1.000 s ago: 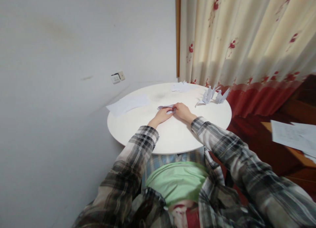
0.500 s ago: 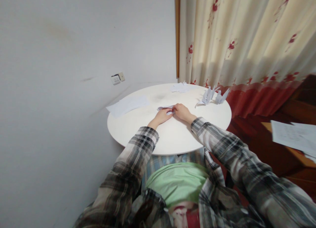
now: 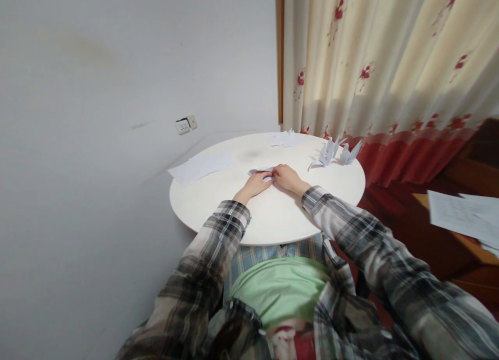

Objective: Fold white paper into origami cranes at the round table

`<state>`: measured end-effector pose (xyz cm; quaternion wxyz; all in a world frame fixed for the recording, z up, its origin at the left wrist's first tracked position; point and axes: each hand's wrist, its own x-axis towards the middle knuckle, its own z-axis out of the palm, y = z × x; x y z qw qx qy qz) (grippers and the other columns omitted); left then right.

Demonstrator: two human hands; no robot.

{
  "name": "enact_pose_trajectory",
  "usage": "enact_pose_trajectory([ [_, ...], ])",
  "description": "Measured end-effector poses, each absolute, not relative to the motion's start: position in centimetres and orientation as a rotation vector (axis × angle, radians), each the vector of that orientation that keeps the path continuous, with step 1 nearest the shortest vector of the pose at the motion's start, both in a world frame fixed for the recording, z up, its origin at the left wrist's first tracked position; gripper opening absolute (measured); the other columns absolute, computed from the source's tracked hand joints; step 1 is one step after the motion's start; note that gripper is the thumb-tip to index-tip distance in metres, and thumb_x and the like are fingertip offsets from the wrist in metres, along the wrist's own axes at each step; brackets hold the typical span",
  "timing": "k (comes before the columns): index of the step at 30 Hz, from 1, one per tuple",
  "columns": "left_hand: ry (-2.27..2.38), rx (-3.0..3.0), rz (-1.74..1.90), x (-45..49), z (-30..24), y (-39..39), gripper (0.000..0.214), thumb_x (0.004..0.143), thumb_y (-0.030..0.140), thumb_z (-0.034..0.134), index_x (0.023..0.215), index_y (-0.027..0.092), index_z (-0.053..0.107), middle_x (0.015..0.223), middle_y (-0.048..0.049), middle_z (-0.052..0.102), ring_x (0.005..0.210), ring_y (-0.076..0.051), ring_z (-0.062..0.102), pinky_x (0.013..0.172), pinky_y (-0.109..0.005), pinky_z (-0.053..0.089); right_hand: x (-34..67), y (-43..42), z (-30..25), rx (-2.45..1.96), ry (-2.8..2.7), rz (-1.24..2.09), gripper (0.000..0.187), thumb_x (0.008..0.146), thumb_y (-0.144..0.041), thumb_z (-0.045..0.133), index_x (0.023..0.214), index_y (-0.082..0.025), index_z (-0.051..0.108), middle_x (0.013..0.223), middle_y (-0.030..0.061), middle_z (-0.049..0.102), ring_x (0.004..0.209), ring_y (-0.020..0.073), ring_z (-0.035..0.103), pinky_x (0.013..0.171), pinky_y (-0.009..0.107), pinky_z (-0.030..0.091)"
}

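A small folded piece of white paper point(image 3: 267, 178) is held between my two hands over the middle of the round white table point(image 3: 273, 220). My left hand point(image 3: 257, 185) grips it from the left, thumb and fingers pressed on it. My right hand point(image 3: 287, 177) pinches its right end, and the fingertips of both hands nearly meet. Part of the paper is hidden under the fingers, so its full shape cannot be made out. Right of my hands stand folded paper cranes point(image 3: 328, 152), with another paper crane point(image 3: 350, 153) close by.
White paper sheets point(image 3: 202, 165) lie at the table's left edge, and paper scraps point(image 3: 284, 138) at its far edge. A wall with a socket point(image 3: 183, 126) borders the left. A curtain point(image 3: 370, 64) hangs behind. Written sheets point(image 3: 462, 214) rest on wooden furniture at right.
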<state>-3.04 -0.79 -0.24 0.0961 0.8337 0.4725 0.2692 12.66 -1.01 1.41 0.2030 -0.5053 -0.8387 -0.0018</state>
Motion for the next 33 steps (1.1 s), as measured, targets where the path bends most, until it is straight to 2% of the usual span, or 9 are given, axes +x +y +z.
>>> enact_pose_trajectory([
  [33,1.430,2.453,0.773,-3.03,-0.14,-0.82,0.033,0.079,0.025,0.051,0.109,0.017,0.064,0.114,-0.0051,0.065,0.107,-0.019,0.058,0.098,-0.030,0.042,12.69,-0.61,1.02,-1.389,-2.340,-0.020,0.029,0.087,-0.016,0.038,0.101,-0.013,0.064,0.103,0.0116,0.063,0.097,0.0189,0.055,0.085,0.025,0.039],
])
